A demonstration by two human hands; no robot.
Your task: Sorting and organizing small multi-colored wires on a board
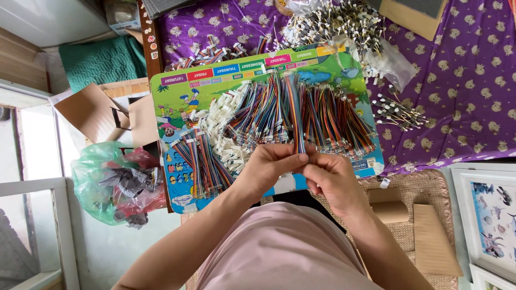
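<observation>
Fingers of my left hand (271, 164) and right hand (328, 177) pinch the near end of a rainbow ribbon cable (293, 110); it stretches away from me across the cable pile (322, 115) on the colourful board (177, 88).

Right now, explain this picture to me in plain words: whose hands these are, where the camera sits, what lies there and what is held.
One camera, worn on a person's head, looks down at their own bare hands. The left hand and right hand together pinch one end of a rainbow ribbon cable. It stretches over a colourful children's board covered with heaps of similar cables and small white connectors. The board rests on a purple patterned cloth. A green plastic bag sits to the left.
</observation>
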